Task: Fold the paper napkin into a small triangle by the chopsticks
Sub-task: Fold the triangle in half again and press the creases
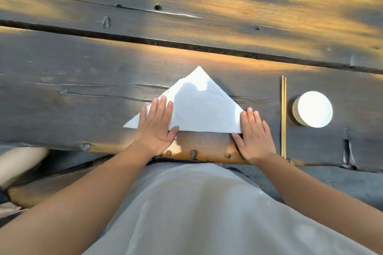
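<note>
A white paper napkin (202, 107) lies on the dark wooden table (83, 93), folded into one large triangle with its point away from me and its long edge toward me. My left hand (155, 126) rests flat on the napkin's left part, fingers spread. My right hand (253, 132) lies flat at the napkin's right corner, fingertips on that corner. Neither hand grips anything. A pair of thin wooden chopsticks (283, 116) lies straight on the table, just right of my right hand.
A small round white dish (313, 112) sits right of the chopsticks. The table's near edge (196, 156) runs just below my wrists. A gap between planks (165, 42) crosses the table farther away. A pale object (18, 163) shows below the table at left.
</note>
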